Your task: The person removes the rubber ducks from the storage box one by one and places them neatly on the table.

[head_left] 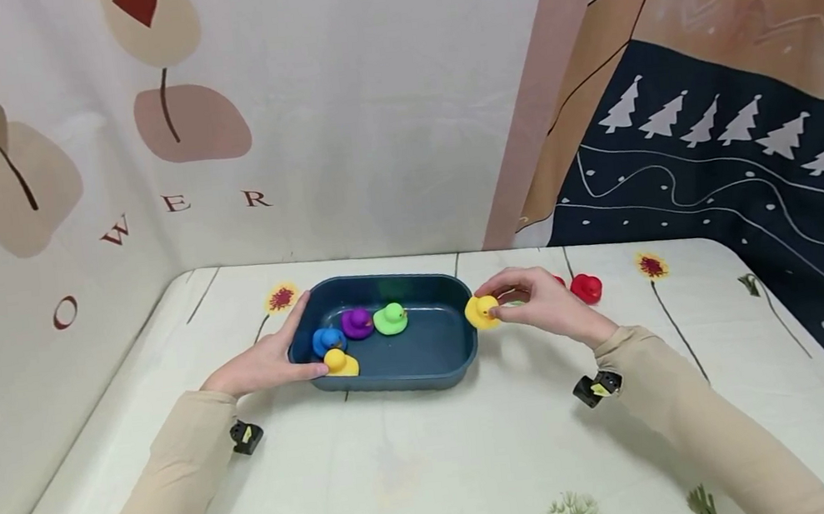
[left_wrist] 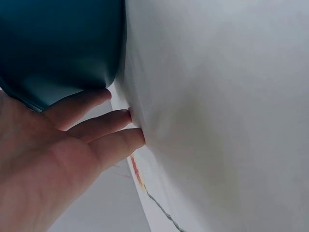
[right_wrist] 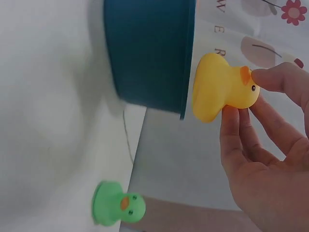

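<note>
The yellow duck (head_left: pixel 481 312) is a small, smooth rubber toy with a rounded body, an orange beak and a black dot eye, plain in the right wrist view (right_wrist: pixel 223 87). It sits in the grip of the right hand (head_left: pixel 541 304), pinched at the head between thumb and fingertips (right_wrist: pixel 270 79), just outside the right rim of the dark teal tub (head_left: pixel 422 356) and level with that rim. The right hand reaches in from the right with its forearm in a beige sleeve, the palm turned toward the tub and the fingers curled around the toy.

The left hand (head_left: pixel 265 363) lies against the tub's left end, fingers (left_wrist: pixel 104 126) fairly straight and spread along the outer wall and touching the worktop (head_left: pixel 434 464); the thumb rests on the near-left rim, so this grip is released, merely steadying.

Inside the tub stand four more ducks: a blue duck (head_left: pixel 328 340), a purple duck (head_left: pixel 356 322), a green duck (head_left: pixel 391 319) and a second yellow duck (head_left: pixel 341 362) close to the left thumb. A red duck (head_left: pixel 585 287) stands on the worktop beyond the right hand, and the right wrist view shows another green duck (right_wrist: pixel 118 210) lying on the cloth apart from the tub
</note>
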Action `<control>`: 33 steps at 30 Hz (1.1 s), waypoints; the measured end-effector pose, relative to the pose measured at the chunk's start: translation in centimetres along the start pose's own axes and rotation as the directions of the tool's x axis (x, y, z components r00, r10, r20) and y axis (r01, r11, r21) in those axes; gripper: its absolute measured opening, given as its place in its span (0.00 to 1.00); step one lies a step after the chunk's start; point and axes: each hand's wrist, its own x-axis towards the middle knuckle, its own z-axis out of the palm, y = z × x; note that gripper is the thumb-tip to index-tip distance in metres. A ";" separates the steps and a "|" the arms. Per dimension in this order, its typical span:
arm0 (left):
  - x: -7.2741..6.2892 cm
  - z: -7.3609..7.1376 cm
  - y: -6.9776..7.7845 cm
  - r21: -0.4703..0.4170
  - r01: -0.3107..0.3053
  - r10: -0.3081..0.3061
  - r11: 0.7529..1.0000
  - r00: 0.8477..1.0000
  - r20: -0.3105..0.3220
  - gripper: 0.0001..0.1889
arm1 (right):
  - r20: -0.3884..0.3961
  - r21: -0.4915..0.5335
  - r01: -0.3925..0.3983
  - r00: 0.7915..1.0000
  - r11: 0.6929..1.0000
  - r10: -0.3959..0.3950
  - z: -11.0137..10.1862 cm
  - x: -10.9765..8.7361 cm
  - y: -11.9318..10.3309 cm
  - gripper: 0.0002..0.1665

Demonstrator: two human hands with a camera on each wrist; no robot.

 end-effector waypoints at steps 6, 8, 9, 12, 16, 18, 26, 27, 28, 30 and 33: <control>0.1 0.1 0.1 -0.009 0.005 -0.005 1.000 1.000 0.004 0.59 | -0.011 -0.028 -0.022 1.000 0.999 0.022 -0.9 -0.7 0.6 0.17; 0.1 0.2 0.1 -0.015 0.005 -0.004 1.000 1.000 0.006 0.59 | -0.011 -0.040 -0.028 1.000 0.999 0.028 -1.2 -0.9 0.8 0.17; 0.1 0.2 0.1 -0.016 0.005 -0.005 1.000 1.000 0.006 0.59 | -0.010 -0.045 -0.031 0.999 0.998 0.030 -1.3 -1.0 0.9 0.17; 0.1 0.2 0.1 -0.019 0.003 -0.003 1.000 1.000 0.006 0.59 | -0.005 -0.060 -0.034 0.999 0.998 0.034 -1.9 -1.1 1.1 0.17; 0.1 0.2 0.1 -0.018 -0.002 0.003 1.000 1.000 0.007 0.59 | 0.000 -0.094 -0.043 0.999 0.995 0.043 -2.6 -1.4 1.5 0.18; 0.1 0.1 0.0 -0.011 -0.007 0.007 1.000 1.000 0.005 0.59 | -0.002 -0.113 -0.053 0.999 0.992 0.053 -3.1 -1.6 1.6 0.18; 0.0 0.1 0.0 0.008 -0.014 0.014 1.000 1.000 0.004 0.59 | -0.026 -0.197 -0.079 0.997 0.977 0.075 -4.9 -2.7 1.9 0.18; -0.1 0.1 0.0 0.009 -0.012 0.012 1.000 1.000 0.004 0.59 | -0.027 -0.202 -0.076 0.997 0.976 0.072 -5.1 -2.9 2.0 0.18; -0.1 0.1 0.0 0.011 -0.010 0.009 1.000 1.000 0.004 0.59 | -0.028 -0.206 -0.072 0.997 0.976 0.068 -5.3 -3.0 2.0 0.18; -0.1 0.0 0.0 0.012 -0.007 0.007 1.000 1.000 0.003 0.59 | -0.032 -0.206 -0.069 0.997 0.976 0.064 -5.7 -3.3 2.2 0.18; 0.0 0.0 0.1 0.005 -0.006 0.006 1.000 1.000 0.004 0.59 | -0.041 -0.211 -0.071 0.997 0.975 0.064 -6.2 -3.7 2.5 0.18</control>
